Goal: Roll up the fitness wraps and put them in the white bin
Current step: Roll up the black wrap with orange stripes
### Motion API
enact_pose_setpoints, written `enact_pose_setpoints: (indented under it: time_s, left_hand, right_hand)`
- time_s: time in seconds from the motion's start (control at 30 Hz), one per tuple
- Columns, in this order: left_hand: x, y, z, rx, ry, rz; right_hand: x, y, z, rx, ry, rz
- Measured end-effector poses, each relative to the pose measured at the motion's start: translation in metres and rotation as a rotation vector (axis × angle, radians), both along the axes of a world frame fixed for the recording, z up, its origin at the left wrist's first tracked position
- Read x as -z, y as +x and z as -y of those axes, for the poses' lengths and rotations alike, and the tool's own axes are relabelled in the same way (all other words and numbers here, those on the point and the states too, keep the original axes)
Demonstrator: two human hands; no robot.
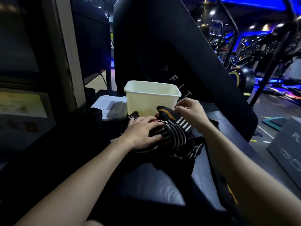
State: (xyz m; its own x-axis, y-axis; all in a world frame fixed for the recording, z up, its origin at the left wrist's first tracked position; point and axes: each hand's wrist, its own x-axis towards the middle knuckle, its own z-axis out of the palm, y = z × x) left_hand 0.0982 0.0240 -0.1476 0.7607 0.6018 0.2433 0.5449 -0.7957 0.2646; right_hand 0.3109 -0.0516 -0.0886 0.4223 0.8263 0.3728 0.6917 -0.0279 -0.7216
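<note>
Both forearms are reaching in from the bottom edge, cut off below the elbows, over a dark padded bench whose near part is sinking into shadow. On the bench a heap of wraps, black with white stripes, is lying tangled; how many there are is hard to tell, since the folds overlap and the dark cloth is merging with the surface. The left hand is lying palm down on the heap, fingers extended and pressing the striped cloth flat; its fingertips are partly hiding a small red patch. The right hand is hovering just beyond, fingers curled and pinching the black end of a wrap with yellow trim, lifting it off the heap; the thumb is hidden behind the fingers. Just behind the hands the bin is standing upright, its lower front covered by the wraps and hands, its inside too pale to make out. A clear box is sitting just left of it, touching or nearly so. Farther back, blurred gym machines and blue lights are showing.
</note>
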Motion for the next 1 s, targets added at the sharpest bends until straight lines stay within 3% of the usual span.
enact_pose_setpoints:
  time_s: [0.07, 0.13, 0.27, 0.37, 0.43, 0.57, 0.73, 0.9, 1.0]
  left_hand:
    - [-0.001, 0.003, 0.005, -0.006, 0.016, -0.024]
    - [-0.001, 0.005, 0.007, -0.009, 0.018, -0.044]
    - [0.003, 0.008, 0.007, -0.014, 0.022, -0.021]
    - [0.001, 0.011, 0.006, -0.036, -0.002, 0.000]
    - [-0.002, 0.014, 0.007, -0.062, -0.002, 0.001]
    - [-0.010, 0.021, 0.012, -0.090, 0.044, -0.094]
    - [-0.015, 0.024, 0.009, -0.064, 0.161, -0.238]
    - [-0.032, 0.023, 0.004, -0.203, 0.064, -0.261]
    - [-0.046, 0.024, 0.008, -0.259, 0.167, -0.321]
  right_hand:
    - [-0.001, 0.009, -0.025, 0.046, -0.220, 0.161]
    - [0.002, 0.011, -0.046, 0.020, -0.431, 0.194]
    - [0.011, 0.019, -0.071, 0.022, -0.581, 0.269]
    - [0.000, 0.024, -0.070, -0.004, -0.449, 0.335]
    - [-0.014, 0.026, -0.065, -0.037, -0.251, 0.287]
    - [-0.054, 0.023, -0.051, -0.152, 0.205, -0.157]
    - [-0.102, 0.028, -0.025, -0.306, 0.544, -0.630]
    - [-0.127, 0.046, 0.008, -0.313, 0.679, -0.808]
    - [-0.132, 0.053, 0.031, -0.264, 0.716, -0.804]
